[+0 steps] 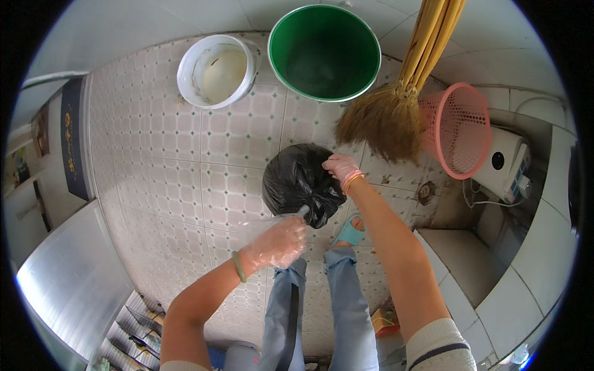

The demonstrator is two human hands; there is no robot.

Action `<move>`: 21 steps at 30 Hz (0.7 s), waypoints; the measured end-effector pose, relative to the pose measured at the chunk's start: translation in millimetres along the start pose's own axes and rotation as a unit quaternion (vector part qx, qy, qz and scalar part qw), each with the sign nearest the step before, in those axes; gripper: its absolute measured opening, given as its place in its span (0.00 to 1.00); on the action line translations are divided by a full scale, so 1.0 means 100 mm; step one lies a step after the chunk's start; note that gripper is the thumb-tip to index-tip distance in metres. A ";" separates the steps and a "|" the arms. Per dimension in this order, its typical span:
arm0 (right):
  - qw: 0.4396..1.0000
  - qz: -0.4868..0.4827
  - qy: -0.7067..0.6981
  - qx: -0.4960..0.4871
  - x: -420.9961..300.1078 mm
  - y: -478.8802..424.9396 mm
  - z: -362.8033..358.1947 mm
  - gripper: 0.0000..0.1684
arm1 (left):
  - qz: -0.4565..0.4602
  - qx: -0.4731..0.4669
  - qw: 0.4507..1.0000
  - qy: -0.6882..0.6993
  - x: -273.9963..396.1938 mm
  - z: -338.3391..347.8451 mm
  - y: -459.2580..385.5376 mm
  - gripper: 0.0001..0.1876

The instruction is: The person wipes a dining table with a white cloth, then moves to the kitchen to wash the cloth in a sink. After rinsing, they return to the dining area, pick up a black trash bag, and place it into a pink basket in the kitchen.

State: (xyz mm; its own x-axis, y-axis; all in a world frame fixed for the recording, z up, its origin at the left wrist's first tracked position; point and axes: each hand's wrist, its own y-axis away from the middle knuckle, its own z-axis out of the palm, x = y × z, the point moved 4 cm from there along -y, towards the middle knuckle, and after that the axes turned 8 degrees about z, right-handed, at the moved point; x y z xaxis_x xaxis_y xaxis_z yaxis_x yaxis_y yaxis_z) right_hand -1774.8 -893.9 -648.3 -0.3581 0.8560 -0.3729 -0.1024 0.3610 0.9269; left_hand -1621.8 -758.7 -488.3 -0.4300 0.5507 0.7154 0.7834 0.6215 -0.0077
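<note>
A full black plastic garbage bag (299, 178), gathered and twisted at its near side, is between my hands above the tiled floor. My right hand (342, 168), in a clear thin glove with a pinkish band at the wrist, has its fingers closed on the bag's right side. Beside the bag's gathered part is my left hand (283, 241), in a loose clear plastic glove, with its fingers curled; whether it grips the bag's plastic cannot be told.
A white bucket (185, 76) with pale residue and a green bucket (297, 83) stand by the wall. Right of them are a straw broom (387, 120) and a pink mesh basket (431, 125). A white appliance (499, 162) sits in a recess at right. A metal panel (76, 278) is at left.
</note>
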 end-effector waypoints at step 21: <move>0.832 0.078 -0.425 -0.348 0.14 0.99 0.15 0.16 | -0.164 0.347 0.357 0.852 -0.20 0.03 -0.32 0.26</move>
State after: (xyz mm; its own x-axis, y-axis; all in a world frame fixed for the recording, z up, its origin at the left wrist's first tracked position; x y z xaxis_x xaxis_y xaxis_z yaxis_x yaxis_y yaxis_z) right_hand -1775.8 -840.9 -561.8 0.3374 0.9318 0.1336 -0.7343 0.1717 0.6568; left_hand -1639.7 -787.6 -504.7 0.9118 -0.3861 0.1399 0.2628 0.8103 0.5238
